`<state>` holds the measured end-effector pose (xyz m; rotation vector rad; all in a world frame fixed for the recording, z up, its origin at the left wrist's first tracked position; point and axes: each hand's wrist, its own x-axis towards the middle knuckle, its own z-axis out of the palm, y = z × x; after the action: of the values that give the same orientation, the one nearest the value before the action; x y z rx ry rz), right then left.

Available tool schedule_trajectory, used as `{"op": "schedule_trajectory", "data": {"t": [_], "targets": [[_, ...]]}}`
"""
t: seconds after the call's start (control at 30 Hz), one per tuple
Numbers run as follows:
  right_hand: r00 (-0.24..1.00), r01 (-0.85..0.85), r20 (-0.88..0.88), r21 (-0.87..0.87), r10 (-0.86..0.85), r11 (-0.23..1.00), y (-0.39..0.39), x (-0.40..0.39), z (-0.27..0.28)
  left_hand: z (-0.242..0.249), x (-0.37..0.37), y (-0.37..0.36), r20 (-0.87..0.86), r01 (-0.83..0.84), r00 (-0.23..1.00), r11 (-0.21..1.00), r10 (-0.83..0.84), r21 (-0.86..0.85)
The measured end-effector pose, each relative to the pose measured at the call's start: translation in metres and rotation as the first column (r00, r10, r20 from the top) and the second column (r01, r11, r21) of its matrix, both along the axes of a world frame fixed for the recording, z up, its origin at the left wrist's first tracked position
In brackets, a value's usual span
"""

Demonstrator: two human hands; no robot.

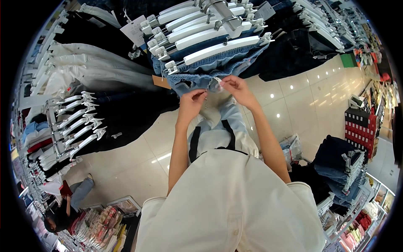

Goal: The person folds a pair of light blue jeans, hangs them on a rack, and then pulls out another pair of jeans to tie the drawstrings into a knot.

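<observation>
Blue denim pants [189, 82] with a gathered elastic waist hang from a white clip hanger [222, 49] at the front of a rack. My left hand [191, 107] is closed in a pinch just below the waistband, with a thin cord end at its fingertips. To its right, my right hand [240, 91] pinches a pale drawstring [217, 80] at the front of the waist. Both hands are close together, fingertips apart from each other. The finer details of the cord are too small to make out.
More denim on white hangers [189, 29] hangs behind, under a metal rail arm [222, 17]. White pants [84, 63] and black pants [130, 122] hang at left, near protruding hangers [82, 122]. Folded jeans [336, 157] are at right. Another person [63, 210] stands lower left.
</observation>
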<state>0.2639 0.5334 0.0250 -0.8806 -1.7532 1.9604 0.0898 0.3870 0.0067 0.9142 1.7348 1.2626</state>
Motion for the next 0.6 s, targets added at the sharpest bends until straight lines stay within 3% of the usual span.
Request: {"op": "schedule_trajectory", "data": {"t": [0.27,0.6], "targets": [[1.0,0.01,-0.027,-0.005,-0.01,1.0,0.002,0.017,0.007,-0.004,0.0,0.005,-0.009,-0.058,0.998,0.998,0.059,0.012],[0.988,0.076,0.131,0.093,-0.088,0.993,-0.005,0.033,-0.02,-0.01,0.005,0.009,-0.028,-0.026,0.999,1.0,0.026,-0.011]]}}
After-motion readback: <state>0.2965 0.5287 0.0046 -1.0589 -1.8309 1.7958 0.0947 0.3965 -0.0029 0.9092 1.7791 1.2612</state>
